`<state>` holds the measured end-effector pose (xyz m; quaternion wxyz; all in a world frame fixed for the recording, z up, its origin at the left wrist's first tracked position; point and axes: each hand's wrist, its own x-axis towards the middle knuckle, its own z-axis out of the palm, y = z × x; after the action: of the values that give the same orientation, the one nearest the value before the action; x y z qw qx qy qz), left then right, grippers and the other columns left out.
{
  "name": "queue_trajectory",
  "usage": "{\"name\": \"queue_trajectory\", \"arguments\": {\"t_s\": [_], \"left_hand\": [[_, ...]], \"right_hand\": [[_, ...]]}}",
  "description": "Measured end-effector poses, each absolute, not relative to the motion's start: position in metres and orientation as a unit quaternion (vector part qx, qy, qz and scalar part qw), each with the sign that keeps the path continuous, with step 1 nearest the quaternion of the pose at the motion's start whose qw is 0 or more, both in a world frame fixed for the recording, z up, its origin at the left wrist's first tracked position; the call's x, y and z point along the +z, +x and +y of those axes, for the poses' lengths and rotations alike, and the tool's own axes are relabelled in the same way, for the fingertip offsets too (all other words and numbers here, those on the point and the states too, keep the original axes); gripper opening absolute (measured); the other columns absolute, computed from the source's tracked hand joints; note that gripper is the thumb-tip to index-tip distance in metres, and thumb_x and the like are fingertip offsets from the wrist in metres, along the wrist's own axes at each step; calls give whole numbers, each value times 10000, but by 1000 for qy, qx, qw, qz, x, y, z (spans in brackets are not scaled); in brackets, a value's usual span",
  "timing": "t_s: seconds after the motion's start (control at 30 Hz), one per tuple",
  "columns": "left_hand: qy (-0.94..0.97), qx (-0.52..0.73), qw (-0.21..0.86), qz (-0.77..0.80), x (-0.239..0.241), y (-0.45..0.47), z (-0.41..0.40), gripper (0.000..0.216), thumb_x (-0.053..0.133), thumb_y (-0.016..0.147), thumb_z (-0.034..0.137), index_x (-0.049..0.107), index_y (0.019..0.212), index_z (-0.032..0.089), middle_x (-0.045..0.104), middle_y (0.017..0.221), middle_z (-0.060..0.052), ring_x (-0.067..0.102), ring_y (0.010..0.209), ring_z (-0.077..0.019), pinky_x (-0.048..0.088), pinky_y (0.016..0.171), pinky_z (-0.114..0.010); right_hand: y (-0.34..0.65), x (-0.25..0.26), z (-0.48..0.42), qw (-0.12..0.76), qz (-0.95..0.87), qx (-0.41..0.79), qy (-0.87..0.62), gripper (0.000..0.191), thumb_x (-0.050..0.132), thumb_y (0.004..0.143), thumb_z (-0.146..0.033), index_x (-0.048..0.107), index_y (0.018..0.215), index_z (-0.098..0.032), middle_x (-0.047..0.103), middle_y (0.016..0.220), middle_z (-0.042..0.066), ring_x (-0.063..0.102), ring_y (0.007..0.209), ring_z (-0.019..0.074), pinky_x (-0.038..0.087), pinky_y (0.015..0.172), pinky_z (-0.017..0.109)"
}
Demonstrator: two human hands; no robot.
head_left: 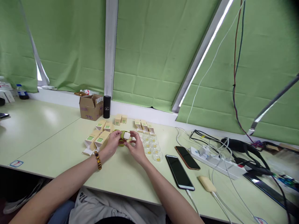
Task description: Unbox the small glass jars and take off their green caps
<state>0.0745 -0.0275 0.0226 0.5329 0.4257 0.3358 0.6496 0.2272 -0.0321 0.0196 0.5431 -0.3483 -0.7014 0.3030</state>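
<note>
Near the middle of the table, my left hand [113, 141] is closed on a small rounded green-and-white object [125, 135]; its exact kind is unclear. My right hand [137, 148] is close beside its white end, thumb and fingers curled around something small that I cannot make out. Right of my hands stand rows of clear plastic cups [157, 156] with yellow bits inside. Left of them lie several small tan boxes with green labels [102, 139], some with flaps open. More tan boxes [144, 126] lie behind the cups, and two others [118, 119] stand farther back.
A cardboard carton [91, 109] and a black cylinder [106, 106] stand at the back. On the right are two phones [179, 171], a yellowish case [206, 184], a white power strip [217, 163] and tangled cables. Green curtains [149, 56] hang behind the table.
</note>
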Motion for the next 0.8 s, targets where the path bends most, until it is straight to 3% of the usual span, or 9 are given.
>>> {"name": "queue_trajectory", "arguments": {"t_s": [0.27,0.5,0.67,0.8], "left_hand": [[479,583,572,323,21,81,-35,260,811,789,368,656,842,166,717,904,-62,693,759,-166,592,659,-267],[525,522,589,324,24,88,-43,260,815,803,377,691,872,160,692,873,-71,654,700,-148,597,597,-255],[533,567,520,352,20,85,-36,267,813,794,326,665,961,181,698,885,-62,676,751,-171,598,642,-273],[568,600,439,353,28,80,-41,257,782,822,305,682,1027,187,696,1073,-98,680,981,-214,604,757,-293]], "right_hand": [[231,17,-41,594,-649,366,-304,407,766,796,-250,600,1166,-268,659,1204,46,647,1091,220,545,998,408],[238,14,-40,598,-639,379,-302,385,777,824,-313,580,1150,-259,670,1131,40,663,1016,211,544,970,393],[239,9,-38,594,-652,328,-340,376,746,859,-346,582,1184,-253,658,1196,67,637,1105,235,535,964,394],[241,4,-34,589,-675,231,-381,402,744,865,-397,575,1195,-241,634,1209,87,612,1068,241,535,898,382]]}}
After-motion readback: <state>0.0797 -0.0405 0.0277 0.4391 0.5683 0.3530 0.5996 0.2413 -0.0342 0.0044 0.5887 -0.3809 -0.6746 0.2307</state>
